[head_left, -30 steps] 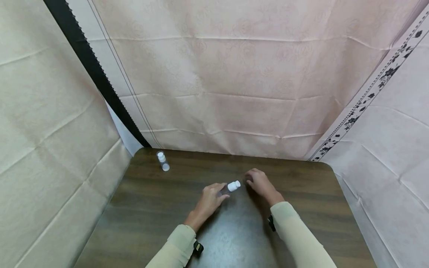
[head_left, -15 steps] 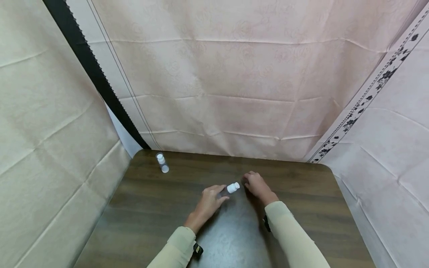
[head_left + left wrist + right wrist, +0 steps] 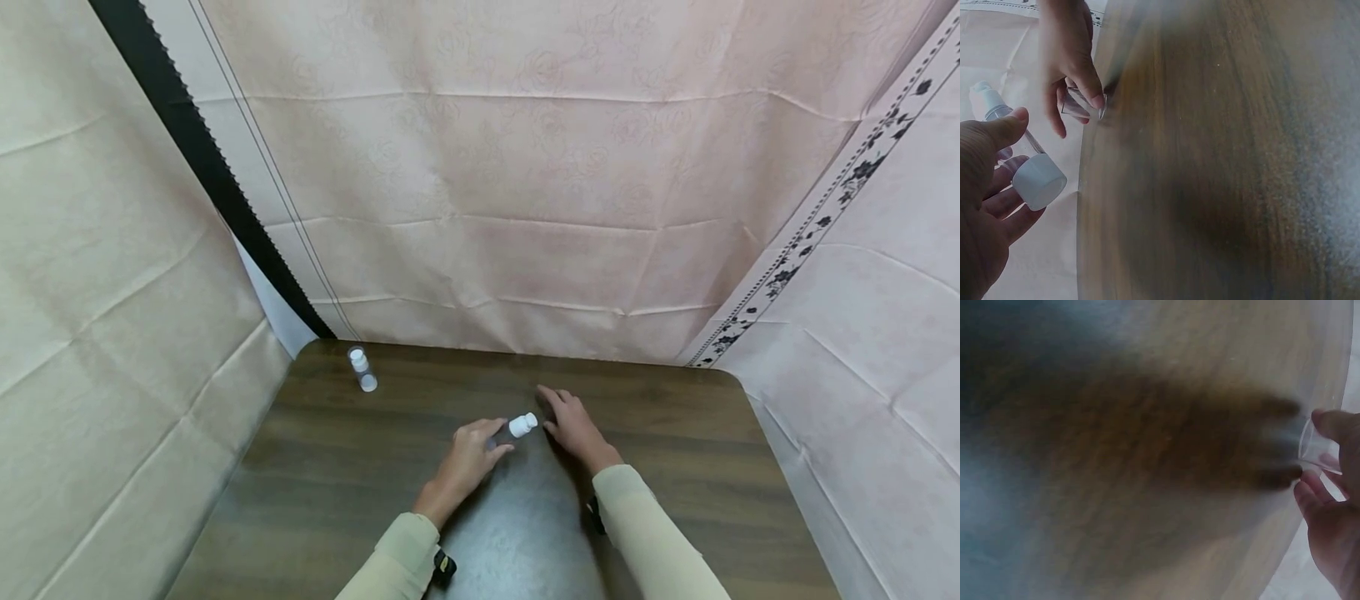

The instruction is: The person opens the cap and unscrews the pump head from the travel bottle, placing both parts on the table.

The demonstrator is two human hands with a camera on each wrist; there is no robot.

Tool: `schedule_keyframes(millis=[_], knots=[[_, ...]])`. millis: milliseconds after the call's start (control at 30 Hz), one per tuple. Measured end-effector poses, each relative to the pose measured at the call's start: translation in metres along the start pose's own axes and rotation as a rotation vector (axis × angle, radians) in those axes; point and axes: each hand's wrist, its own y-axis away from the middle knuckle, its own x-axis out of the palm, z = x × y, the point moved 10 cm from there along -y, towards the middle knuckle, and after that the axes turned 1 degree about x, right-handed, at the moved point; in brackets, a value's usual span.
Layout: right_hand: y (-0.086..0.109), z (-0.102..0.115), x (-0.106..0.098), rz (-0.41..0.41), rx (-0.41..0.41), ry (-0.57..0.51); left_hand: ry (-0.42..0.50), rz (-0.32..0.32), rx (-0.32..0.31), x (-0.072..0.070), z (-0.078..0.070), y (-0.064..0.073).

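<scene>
My left hand (image 3: pixel 467 457) grips a small clear pump bottle (image 3: pixel 521 426) between thumb and fingers, tilted above the table. In the left wrist view the bottle shows a white base (image 3: pixel 1040 181) and a white top (image 3: pixel 990 99). To its right, my right hand (image 3: pixel 573 427) pinches a clear plastic cap (image 3: pixel 1317 447) low over the table. That cap cannot be made out in the head view but appears between the fingers in both wrist views. The cap and the bottle are apart.
A second small bottle (image 3: pixel 363 369) with white ends stands near the table's back left corner. The brown wooden table (image 3: pixel 300 467) is bounded by hanging pale cloths (image 3: pixel 480 200) at the back and both sides.
The right hand has shifted slightly left and its index finger has straightened outward. The left hand keeps its hold on the bottle almost in place. The head view has tilted slightly.
</scene>
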Motion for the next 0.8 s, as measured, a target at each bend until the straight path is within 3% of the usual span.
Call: schedule_keyframes(millis=[133,467,667,800], knots=[[0.005,-0.008,-0.001,0.01,0.035,-0.045,0.011,-0.005,0.009,0.001,-0.002,0.0],[0.017,0.001,-0.036,-0.084,-0.025,-0.059,-0.003,-0.008,0.012,0.0,-0.003,0.0],[0.027,0.007,-0.055,-0.12,-0.026,-0.128,-0.036,-0.006,0.034,0.001,-0.008,0.0],[0.037,0.015,-0.066,-0.152,-0.037,-0.231,-0.071,-0.007,0.064,0.001,-0.014,-0.001]])
